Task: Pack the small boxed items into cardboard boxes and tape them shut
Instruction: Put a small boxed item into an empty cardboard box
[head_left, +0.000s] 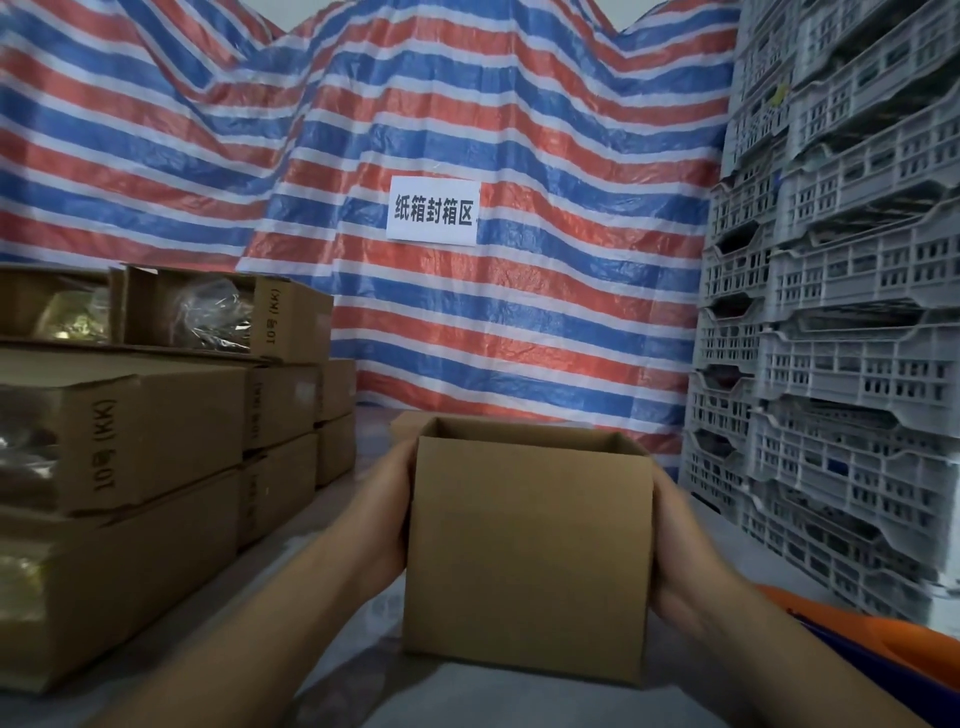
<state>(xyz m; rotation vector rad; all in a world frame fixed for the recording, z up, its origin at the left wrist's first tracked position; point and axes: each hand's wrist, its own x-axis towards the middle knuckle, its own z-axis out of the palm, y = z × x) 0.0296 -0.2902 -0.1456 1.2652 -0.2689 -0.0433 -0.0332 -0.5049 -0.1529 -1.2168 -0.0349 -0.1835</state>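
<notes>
A: Where is the box (527, 551)?
B: On the tabletop (332, 525), open-topped, right of the stacked cartons (150, 441).
A: And the hands?
B: The left hand (387, 525) and right hand (675, 556) press its two sides; finger curl is hidden.

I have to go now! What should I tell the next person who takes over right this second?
Left hand and right hand grip the sides of one open cardboard box, held upright. Its inside is out of sight, so whether anything is packed cannot be told. It is not closed or taped. Stacked boxes sit to the left, grey crates to the right. Left: fill it, close it, tape it.
</notes>
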